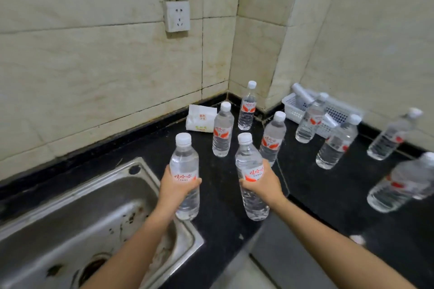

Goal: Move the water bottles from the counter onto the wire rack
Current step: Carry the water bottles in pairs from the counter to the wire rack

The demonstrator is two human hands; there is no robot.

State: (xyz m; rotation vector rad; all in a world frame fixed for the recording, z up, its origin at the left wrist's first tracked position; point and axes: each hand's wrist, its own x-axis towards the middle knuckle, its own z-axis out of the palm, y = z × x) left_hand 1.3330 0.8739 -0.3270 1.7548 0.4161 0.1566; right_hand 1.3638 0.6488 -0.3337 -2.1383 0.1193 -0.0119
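Observation:
My left hand grips a clear water bottle with a white cap and red label, held upright above the sink's right edge. My right hand grips a second bottle of the same kind, tilted slightly, above the black counter. Several more bottles stand on the counter: one in the corner, one in front of it, one beside my right hand, and others to the right, blurred. No wire rack is in view.
A steel sink fills the lower left. A white tissue pack leans by the wall. A white plastic basket sits at the back right. A wall socket is above. The counter turns a corner, with floor below.

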